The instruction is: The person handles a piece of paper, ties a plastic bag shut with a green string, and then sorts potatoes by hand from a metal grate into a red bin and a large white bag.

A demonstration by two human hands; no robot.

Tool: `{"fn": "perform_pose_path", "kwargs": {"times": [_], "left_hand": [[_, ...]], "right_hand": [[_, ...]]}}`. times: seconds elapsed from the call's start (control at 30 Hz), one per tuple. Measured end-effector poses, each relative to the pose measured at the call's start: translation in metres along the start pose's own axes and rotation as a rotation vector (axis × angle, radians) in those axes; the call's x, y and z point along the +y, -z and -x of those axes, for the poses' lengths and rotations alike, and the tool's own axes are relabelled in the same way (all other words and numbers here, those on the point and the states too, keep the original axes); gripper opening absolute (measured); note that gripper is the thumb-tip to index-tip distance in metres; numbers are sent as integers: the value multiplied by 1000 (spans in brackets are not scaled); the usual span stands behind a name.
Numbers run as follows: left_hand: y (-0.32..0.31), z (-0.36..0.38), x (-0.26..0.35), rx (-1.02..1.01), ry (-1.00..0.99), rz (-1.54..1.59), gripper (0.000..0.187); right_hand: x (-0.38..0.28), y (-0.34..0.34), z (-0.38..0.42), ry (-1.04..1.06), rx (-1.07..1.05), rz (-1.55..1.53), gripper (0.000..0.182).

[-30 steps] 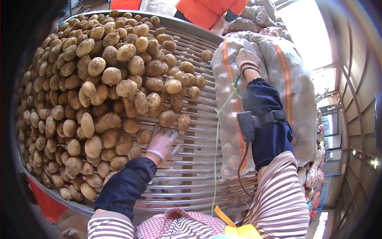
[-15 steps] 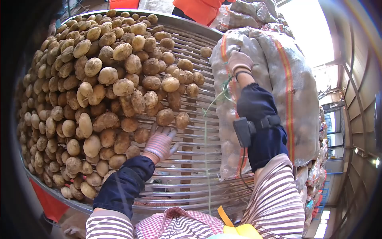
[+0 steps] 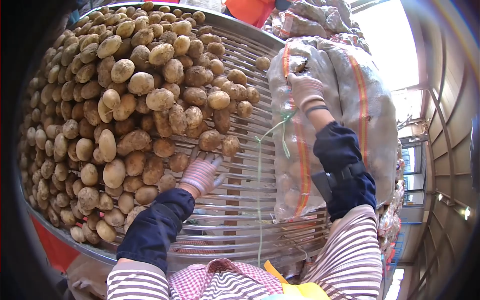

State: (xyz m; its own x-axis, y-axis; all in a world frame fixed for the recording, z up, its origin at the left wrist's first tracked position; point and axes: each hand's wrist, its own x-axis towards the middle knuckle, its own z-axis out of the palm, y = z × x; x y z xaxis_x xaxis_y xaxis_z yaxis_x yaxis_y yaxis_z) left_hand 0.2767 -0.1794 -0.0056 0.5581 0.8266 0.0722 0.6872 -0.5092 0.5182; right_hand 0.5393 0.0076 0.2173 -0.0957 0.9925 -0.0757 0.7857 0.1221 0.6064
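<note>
My left hand [image 3: 200, 175], in a striped glove, rests with spread fingers on the metal bars, its fingertips beside the lower edge of the potato pile [image 3: 122, 115]. It holds nothing. On the right, a long translucent woven sack [image 3: 295, 165] with an orange-red stripe lies against the rack. My right hand [image 3: 307, 91], gloved too, is at the sack's upper part, its fingers curled on the fabric. Just beyond the fingertips a dark brown potato [image 3: 298, 63] shows at the sack. Green string [image 3: 272, 127] hangs from the sack's side down over the bars.
The barred metal rack [image 3: 240, 200] runs under the potatoes. A second full sack [image 3: 360, 120] lies to the right, with more stacked sacks [image 3: 310, 17] behind. At the far edge stands a person in orange clothing [image 3: 250, 10]. A lone potato [image 3: 262, 63] sits near the sack.
My right hand has moved slightly down and right along the sack, uncovering the dark potato. My left hand stays nearly in place. The view has shifted slightly.
</note>
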Motion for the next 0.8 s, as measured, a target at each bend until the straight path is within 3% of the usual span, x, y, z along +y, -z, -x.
{"fn": "perform_pose_path", "kwargs": {"times": [0.1, 0.4, 0.53, 0.67, 0.8], "left_hand": [[-1, 0, -2, 12, -6, -8, 55], [1, 0, -2, 5, -16, 28, 55], [1, -1, -2, -32, 25, 78, 55], [0, -1, -3, -50, 29, 90, 55], [5, 0, 1, -44, 35, 65, 51]], "right_hand": [[-8, -14, -32, -142, -16, 95, 24], [23, 37, -9, 57, -372, 89, 26], [-3, 24, -32, -79, -93, 89, 25], [-16, -3, -21, -115, -247, 92, 26], [4, 40, 22, -16, -336, 102, 27]]}}
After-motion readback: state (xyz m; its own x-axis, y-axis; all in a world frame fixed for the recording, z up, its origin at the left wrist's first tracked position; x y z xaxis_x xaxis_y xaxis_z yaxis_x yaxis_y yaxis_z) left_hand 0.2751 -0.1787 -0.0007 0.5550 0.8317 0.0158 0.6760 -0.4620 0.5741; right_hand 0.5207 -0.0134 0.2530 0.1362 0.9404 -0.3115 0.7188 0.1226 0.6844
